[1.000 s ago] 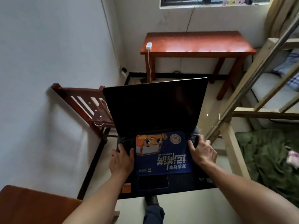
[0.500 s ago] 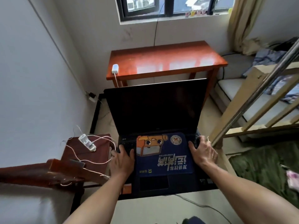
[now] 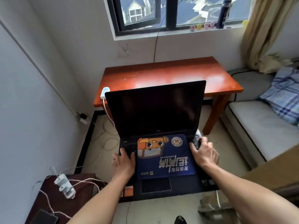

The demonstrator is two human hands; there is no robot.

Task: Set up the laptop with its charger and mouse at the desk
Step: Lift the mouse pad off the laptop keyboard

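Note:
I carry an open black laptop in mid-air, its dark screen facing me. A blue mouse pad with an orange cartoon lies on its keyboard. My left hand grips the laptop's left side, and my right hand grips the right side, over something white under the fingers. Ahead stands the red-brown wooden desk under the window. A white charger sits on the desk's front left corner, its cable hanging to the floor.
A dark stool at lower left carries a white power strip with cables. A wall socket sits low on the left wall. A bed with a checked blanket fills the right. A bottle stands on the windowsill.
I have walked forward with the laptop; the desk and window are closer and the stool has slid to the lower left. Both hands keep their grip.

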